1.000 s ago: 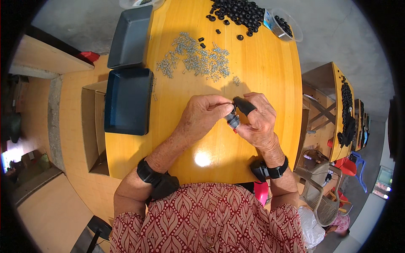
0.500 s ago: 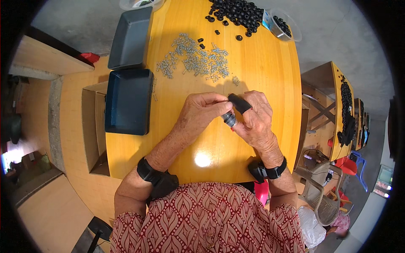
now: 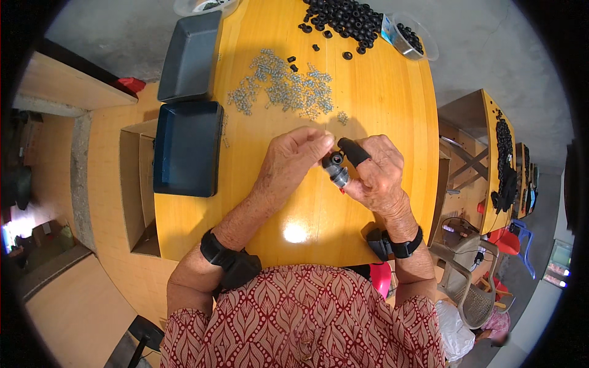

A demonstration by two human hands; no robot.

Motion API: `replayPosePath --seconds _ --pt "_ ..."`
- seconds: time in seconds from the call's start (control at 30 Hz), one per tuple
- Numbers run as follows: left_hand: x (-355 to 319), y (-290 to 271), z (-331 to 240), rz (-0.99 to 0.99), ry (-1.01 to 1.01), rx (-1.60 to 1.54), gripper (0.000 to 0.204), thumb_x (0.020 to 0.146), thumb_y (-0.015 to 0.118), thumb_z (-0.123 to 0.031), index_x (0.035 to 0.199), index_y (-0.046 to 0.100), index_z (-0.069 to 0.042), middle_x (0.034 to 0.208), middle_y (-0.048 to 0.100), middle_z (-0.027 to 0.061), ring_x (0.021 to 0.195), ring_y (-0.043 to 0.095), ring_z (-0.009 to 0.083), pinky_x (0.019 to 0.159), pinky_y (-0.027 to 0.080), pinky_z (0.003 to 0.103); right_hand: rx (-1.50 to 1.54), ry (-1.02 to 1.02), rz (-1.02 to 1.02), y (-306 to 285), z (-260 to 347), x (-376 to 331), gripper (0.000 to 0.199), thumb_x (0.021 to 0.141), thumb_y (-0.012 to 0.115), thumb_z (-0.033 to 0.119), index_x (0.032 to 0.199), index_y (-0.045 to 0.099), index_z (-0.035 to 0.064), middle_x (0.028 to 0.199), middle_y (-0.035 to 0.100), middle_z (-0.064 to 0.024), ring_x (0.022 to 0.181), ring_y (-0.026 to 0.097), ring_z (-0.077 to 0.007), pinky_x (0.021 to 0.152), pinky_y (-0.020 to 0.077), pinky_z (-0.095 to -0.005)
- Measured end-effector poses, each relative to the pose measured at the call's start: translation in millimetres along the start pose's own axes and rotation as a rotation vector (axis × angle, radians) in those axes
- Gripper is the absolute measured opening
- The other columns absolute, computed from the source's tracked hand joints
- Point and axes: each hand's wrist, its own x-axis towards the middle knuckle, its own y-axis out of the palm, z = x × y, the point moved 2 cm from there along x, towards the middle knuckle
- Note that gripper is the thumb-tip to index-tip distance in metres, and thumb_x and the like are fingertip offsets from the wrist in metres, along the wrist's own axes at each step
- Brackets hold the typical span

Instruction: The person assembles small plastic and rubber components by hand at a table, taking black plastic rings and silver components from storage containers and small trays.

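Over the table, a small round black part with a hole (image 3: 336,158) sits between the tips of my right hand's thumb and forefinger. My right hand (image 3: 380,175) is closed on it; a black sleeve (image 3: 353,151) covers the forefinger and a dark, shiny wrap (image 3: 338,177) covers the thumb. Just left of the part, my left hand (image 3: 288,161) is closed, thumb pressed to forefinger; whatever lies in that pinch is hidden. Beyond both hands lies a spread of small silvery metal pieces (image 3: 300,92), with a few black parts (image 3: 293,67) among them.
Two dark trays, a near one (image 3: 187,150) and a far one (image 3: 191,58), stand along the table's left edge. A heap of black round parts (image 3: 350,24) lies at the far end beside a clear tub (image 3: 411,44). A plastic chair (image 3: 469,276) stands at the right.
My hands have moved slightly apart. The left fingertips have lifted off the black part, and its hole now shows. My right hand has shifted a little to the right.
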Motion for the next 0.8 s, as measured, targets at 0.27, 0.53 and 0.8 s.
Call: replayPosePath --seconds 0.27,0.53,0.8 --pt "1 9 1 -0.005 0.055 -0.248 0.041 0.101 0.049 -0.034 0.123 0.055 0.000 0.109 0.063 0.0069 0.101 0.057 0.0121 0.089 0.045 0.028 0.067 -0.027 -0.074 18 0 0 0.031 0.063 0.076 0.014 0.089 0.067 -0.0005 0.071 0.060 -0.0094 0.062 0.060 -0.0254 0.056 0.0470 -0.0349" --pt "-3 11 2 -0.031 0.000 -0.219 0.040 0.103 0.043 -0.034 0.125 0.055 -0.002 0.113 0.060 0.0056 0.100 0.055 0.0106 0.090 0.045 0.027 0.058 0.024 -0.170 17 2 6 0.023 0.061 0.075 0.012 0.069 0.057 0.0003 0.072 0.056 -0.0100 0.062 0.057 -0.0259 0.056 0.0451 -0.0364" --pt "-7 10 -5 -0.025 0.008 -0.203 0.024 0.097 0.058 -0.020 0.110 0.065 -0.001 0.099 0.065 0.0010 0.094 0.057 0.0067 0.085 0.046 0.023 -0.017 0.004 -0.229 8 0 2 0.026 0.064 0.076 0.013 0.081 0.064 -0.0018 0.076 0.057 -0.0097 0.066 0.059 -0.0264 0.060 0.0464 -0.0369"
